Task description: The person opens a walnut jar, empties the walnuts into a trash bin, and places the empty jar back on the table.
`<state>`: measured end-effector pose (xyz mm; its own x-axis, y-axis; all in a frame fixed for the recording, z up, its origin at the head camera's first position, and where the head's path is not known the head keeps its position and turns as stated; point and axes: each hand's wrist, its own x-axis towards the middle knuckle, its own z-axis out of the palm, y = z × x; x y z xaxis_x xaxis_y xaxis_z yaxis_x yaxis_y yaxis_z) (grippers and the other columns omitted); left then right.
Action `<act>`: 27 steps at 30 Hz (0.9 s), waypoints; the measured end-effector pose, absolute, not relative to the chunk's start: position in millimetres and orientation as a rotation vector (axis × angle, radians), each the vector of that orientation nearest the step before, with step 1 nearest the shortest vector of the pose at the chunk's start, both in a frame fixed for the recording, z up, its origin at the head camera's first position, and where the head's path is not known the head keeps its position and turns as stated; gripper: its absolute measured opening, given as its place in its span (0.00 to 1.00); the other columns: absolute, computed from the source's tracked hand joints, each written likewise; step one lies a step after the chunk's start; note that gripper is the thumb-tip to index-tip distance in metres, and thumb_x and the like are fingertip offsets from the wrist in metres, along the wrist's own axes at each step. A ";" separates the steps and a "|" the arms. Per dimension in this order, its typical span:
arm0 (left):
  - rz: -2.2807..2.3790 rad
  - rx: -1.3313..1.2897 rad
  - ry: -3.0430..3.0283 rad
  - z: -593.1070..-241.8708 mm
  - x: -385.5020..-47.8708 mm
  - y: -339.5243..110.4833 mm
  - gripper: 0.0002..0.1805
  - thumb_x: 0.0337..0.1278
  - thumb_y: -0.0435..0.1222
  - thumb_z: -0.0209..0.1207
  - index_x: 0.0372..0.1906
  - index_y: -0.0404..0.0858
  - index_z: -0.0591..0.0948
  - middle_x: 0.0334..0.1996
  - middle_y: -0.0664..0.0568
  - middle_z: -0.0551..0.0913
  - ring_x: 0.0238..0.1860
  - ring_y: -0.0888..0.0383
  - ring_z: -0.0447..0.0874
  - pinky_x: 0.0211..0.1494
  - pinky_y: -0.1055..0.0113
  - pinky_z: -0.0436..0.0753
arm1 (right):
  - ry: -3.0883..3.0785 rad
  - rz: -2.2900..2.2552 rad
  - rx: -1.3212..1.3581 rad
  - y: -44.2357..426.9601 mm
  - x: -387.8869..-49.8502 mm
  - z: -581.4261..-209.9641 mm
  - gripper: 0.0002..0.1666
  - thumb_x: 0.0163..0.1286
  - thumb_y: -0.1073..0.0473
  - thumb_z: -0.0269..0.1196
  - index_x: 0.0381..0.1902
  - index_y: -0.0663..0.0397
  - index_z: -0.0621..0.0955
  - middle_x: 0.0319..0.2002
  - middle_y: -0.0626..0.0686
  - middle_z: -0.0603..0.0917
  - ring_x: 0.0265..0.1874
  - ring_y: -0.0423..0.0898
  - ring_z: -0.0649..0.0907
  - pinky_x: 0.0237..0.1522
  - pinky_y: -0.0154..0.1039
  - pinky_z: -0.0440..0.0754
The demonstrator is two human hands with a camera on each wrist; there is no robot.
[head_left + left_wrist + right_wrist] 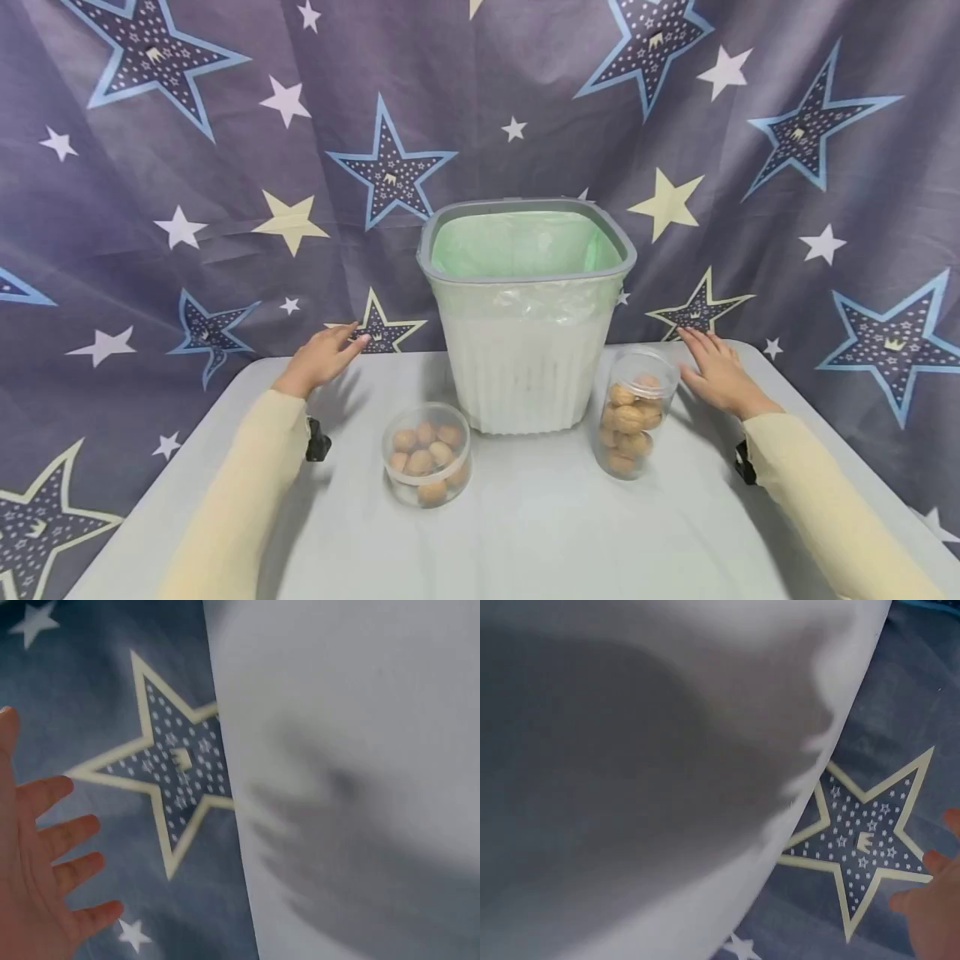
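My left hand (322, 358) hovers over the far left of the white table with its fingers spread and nothing held. In the left wrist view the same hand (45, 877) shows its fingers apart. On the far right my right hand (720, 372) is held with fingers extended, beside a tall clear jar (645, 365) of walnuts (627, 419). Only part of the right hand (934, 900) shows in the right wrist view. A low round clear container (427, 490) with several walnuts (421, 462) stands nearer the left hand. The tall jar leans slightly in view.
A white bin (525, 358) with a grey rim and a green-tinted liner (525, 242) stands at the back middle, between the two containers. Behind the table (525, 533) hangs a dark star-patterned cloth (480, 100).
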<state>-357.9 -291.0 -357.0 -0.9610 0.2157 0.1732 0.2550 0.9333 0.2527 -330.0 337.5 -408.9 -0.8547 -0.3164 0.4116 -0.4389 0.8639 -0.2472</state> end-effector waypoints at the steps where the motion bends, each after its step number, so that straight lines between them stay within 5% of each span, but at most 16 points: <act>1: -0.435 -0.377 -2.938 -357.1 -356.5 -288.6 0.39 0.69 0.58 0.32 0.70 0.31 0.59 0.67 0.32 0.61 0.66 0.33 0.57 0.65 0.36 0.58 | -2.645 0.496 0.592 337.4 -329.4 -410.5 0.35 0.69 0.55 0.51 0.68 0.67 0.58 0.65 0.73 0.60 0.62 0.76 0.56 0.58 0.73 0.50; 9: -0.579 -0.445 -2.864 -350.0 -336.8 -272.7 0.35 0.72 0.54 0.35 0.70 0.31 0.58 0.68 0.34 0.60 0.68 0.34 0.55 0.68 0.40 0.53 | -2.461 0.637 0.765 329.3 -318.6 -416.0 0.32 0.65 0.63 0.52 0.64 0.75 0.61 0.62 0.77 0.61 0.60 0.76 0.58 0.66 0.63 0.46; 27: -0.809 -0.756 -2.751 -348.9 -282.7 -234.9 0.31 0.71 0.48 0.44 0.72 0.40 0.58 0.70 0.41 0.59 0.70 0.41 0.55 0.70 0.45 0.53 | -2.440 0.907 0.811 323.2 -295.0 -408.6 0.34 0.71 0.60 0.53 0.71 0.63 0.57 0.67 0.73 0.57 0.65 0.71 0.54 0.64 0.67 0.46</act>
<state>-282.7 -234.9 -348.9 -0.8554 0.4217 0.3008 0.5174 0.7230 0.4578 -295.0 323.2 -408.6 -0.7458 -0.3759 0.5500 -0.6438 0.6187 -0.4502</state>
